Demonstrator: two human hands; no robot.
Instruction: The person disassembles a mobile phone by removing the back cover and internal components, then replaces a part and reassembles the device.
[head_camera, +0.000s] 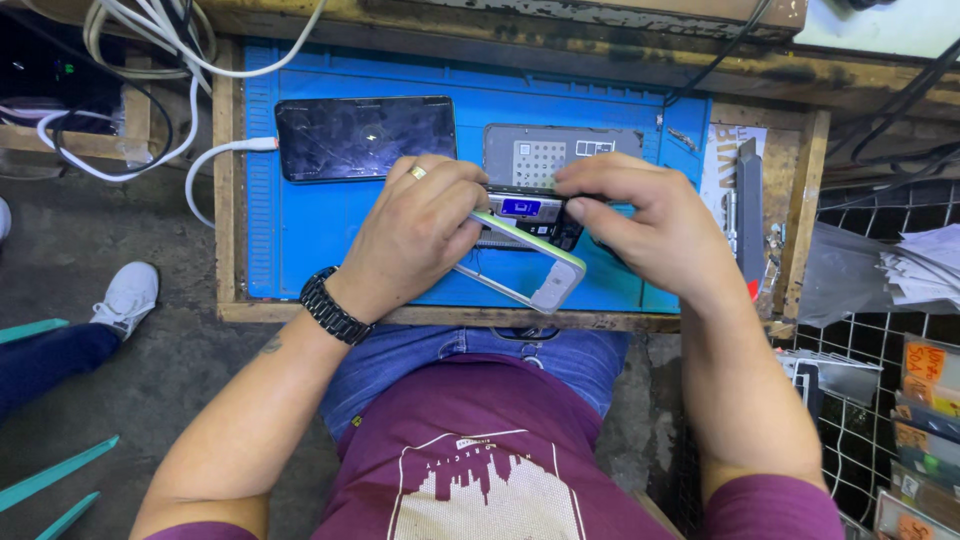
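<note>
the opened phone (528, 215) is sitting over the blue mat (300, 240), tilted, its pale frame (530, 268) lifting away from the board. the left hand (415, 235) is closing around the frame edge; the right hand (640, 225) is pinching the body, fingertips seemingly hidden underneath. prying unevenly may be risking a cracked frame or torn ribbon, or a slip toward the dark phone (365, 137) charging just beside.

At the frame's centre, the left hand (418, 235) and right hand (640, 225) gripped an opened phone (528, 240) above a blue mat (300, 250), a cracked phone (365, 137) lying upper left.
</note>
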